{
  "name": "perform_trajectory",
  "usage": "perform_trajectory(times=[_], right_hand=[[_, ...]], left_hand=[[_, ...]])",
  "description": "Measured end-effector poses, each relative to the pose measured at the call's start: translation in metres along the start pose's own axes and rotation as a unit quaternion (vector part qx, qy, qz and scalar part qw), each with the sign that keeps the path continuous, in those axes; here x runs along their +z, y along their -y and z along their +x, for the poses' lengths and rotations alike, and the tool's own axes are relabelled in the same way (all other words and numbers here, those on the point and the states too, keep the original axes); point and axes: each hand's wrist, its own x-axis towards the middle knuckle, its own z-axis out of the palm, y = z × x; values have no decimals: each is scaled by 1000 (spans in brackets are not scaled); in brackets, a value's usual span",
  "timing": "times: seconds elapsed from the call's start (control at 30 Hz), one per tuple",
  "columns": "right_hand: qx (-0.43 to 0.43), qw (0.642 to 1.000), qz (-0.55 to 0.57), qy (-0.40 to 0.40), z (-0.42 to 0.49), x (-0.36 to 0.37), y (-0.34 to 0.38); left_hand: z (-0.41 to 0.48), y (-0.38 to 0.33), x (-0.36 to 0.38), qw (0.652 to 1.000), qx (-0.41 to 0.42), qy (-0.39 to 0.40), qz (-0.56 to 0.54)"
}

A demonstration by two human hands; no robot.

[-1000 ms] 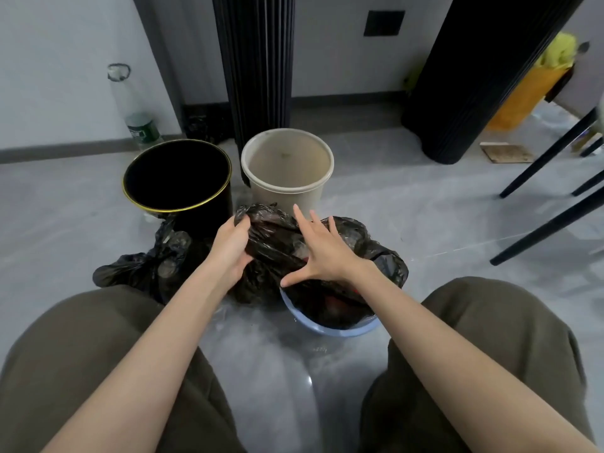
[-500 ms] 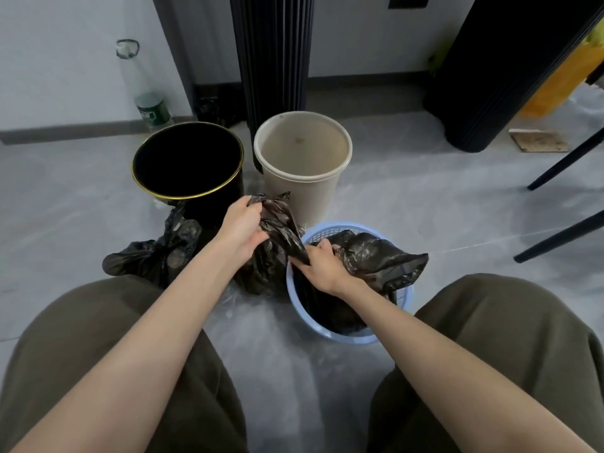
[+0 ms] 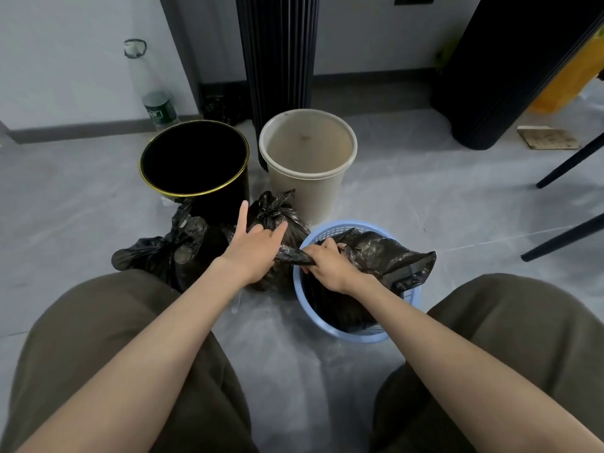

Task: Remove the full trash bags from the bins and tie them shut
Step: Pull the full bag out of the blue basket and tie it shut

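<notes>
Just beyond the knees of olive trousers (image 3: 108, 348), at a near 1 o'clock, a blue basket (image 3: 359, 338) stands on the grey floor (image 3: 277, 361) with a black trash bag (image 3: 392, 259) inside it, the bag's mouth spilling over the rim. The right hand (image 3: 327, 266) is fisted round a twisted strand of that bag. The strand stretches to the left hand (image 3: 258, 246) at 12 o'clock, whose lower fingers curl on its end while the index finger points straight out. Touching that hand on its far side sits a knotted bag (image 3: 277, 217), and a second knotted bag (image 3: 170, 253) lies at 11 o'clock. Behind them stand a black bin (image 3: 196, 158) with a gold rim at 11 and a beige bin (image 3: 307, 148) at 12, side by side. Farther off, a plastic bottle (image 3: 157, 103) stands by the wall at 10 o'clock, a ribbed black column (image 3: 277, 44) rises at 12, and dark chair legs (image 3: 568, 165) slant in at 2 o'clock.
</notes>
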Motion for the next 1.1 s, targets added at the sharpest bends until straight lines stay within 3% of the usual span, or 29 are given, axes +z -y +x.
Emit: perform_trajectory(times=[0.07, 0.13, 0.17, 0.23, 0.33, 0.37, 0.4, 0.43, 0.47, 0.53, 0.57, 0.6, 0.63, 0.7, 0.8, 0.97, 1.1], right_hand=[[-10, 1000, 8, -9, -4, -2, -3], [-14, 1000, 6, -24, -7, -2, -8], [-13, 999, 4, -29, -8, -2, -10], [-6, 999, -8, -44, -9, 0, -11], [-11, 997, -35, -60, -11, 1, -10], [-20, 997, -52, -60, -11, 1, -10], [-30, 995, -71, -59, -11, 2, -10], [-40, 993, -89, -60, -11, 3, -11], [-50, 992, -102, -62, -11, 4, -13], [-58, 990, -117, -57, -10, 5, -17], [-56, 990, -120, -54, -10, 5, -18], [-54, 990, -121, -53, -10, 5, -20], [-50, 990, -118, -52, -11, 5, -21], [-43, 991, -114, -51, -12, 6, -21], [-35, 989, -126, -67, -15, 4, -18], [13, 972, -221, -81, -24, -2, -21], [48, 962, -253, -95, -31, -4, -25]], left_hand=[[2, -1, -5, 992, -7, 33, -124], [0, -5, -17, 943, -10, 92, -319], [-1, -7, -23, 887, -12, 123, -445], [-1, -9, -29, 722, -34, 173, -669], [4, -10, -24, 489, -89, 178, -849], [6, -11, -22, 438, -103, 157, -879], [9, -12, -19, 419, -122, 132, -890], [10, -14, -17, 451, -136, 102, -876], [8, -16, -13, 557, -152, 64, -814], [1, -15, -5, 861, -146, 9, -487], [-3, -15, -1, 944, -131, -14, -301], [-8, -15, 1, 971, -118, -28, -208], [-11, -14, 1, 976, -110, -39, -184], [-9, -15, -2, 964, -94, -24, -247], [-3, -19, -12, 888, -77, -22, -453], [1, -21, -13, 815, -83, -32, -573], [2, -21, -24, 644, -126, -19, -754]])
